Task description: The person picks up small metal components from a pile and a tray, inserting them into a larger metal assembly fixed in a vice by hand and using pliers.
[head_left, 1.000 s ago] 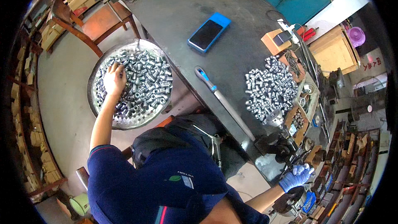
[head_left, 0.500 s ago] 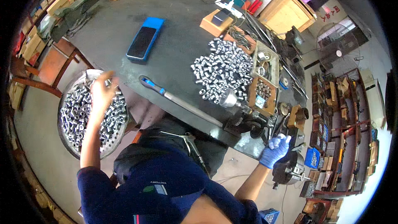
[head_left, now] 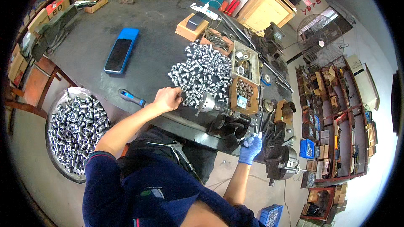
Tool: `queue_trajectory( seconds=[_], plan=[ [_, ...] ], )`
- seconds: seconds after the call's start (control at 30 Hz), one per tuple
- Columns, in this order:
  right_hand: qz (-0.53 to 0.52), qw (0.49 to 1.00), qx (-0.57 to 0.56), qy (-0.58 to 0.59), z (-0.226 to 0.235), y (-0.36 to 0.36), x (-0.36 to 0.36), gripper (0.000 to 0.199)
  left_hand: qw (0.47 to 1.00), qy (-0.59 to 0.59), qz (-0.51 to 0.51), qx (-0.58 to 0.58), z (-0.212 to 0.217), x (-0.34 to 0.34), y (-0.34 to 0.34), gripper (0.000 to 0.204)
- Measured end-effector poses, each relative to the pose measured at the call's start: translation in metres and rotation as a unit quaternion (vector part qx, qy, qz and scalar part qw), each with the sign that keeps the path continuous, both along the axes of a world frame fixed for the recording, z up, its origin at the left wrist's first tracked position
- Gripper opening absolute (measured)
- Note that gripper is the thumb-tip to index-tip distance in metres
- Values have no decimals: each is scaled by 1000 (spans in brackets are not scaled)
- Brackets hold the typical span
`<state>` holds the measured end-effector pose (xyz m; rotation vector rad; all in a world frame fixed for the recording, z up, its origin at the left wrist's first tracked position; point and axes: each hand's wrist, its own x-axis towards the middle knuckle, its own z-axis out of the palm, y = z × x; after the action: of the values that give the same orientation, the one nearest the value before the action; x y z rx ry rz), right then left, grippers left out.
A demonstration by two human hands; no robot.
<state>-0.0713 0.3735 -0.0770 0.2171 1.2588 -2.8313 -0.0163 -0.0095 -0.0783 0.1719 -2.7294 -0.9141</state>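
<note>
And the left hand (head_left: 169,99) is hovering at the desk's (head_left: 158,48) near edge, fingers curled, right beside the heaped fittings (head_left: 202,69) and the chuck (head_left: 206,102); whether it's gripping one, I cannot tell. The gloved right hand (head_left: 251,147) is sitting part-closed near the chuck's mount (head_left: 233,122), contents hidden.

Short, shiny metal cylinders (head_left: 208,69) are heaped on the dark table (head_left: 155,46), tumbled at mixed angles. More pieces (head_left: 78,130) are piled in a round tray (head_left: 62,100) at left. A silvery chuck (head_left: 206,102) is mounted beside the heap's near edge.
</note>
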Motion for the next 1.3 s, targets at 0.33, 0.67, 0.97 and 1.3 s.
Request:
queue_trajectory(
  seconds=[0.33, 0.67, 0.97, 1.3],
  plan=[
    [-8, 1000, 12, -15, -1, -1, 3, 33, 984, -78, -139, -80, 25, 11, -11, 20],
    [8, 1000, -7, -16, -5, 4, -2, 36, 984, -71, -147, -73, 20, 6, -5, 16],
    [-38, 998, -18, -38, 3, -8, -1, 37, 991, 19, -121, -52, 6, 21, 5, 16],
    [17, 999, -23, -19, 5, -3, 1, 37, 818, 46, -215, 532, 78, 26, 4, 19]
  ],
)
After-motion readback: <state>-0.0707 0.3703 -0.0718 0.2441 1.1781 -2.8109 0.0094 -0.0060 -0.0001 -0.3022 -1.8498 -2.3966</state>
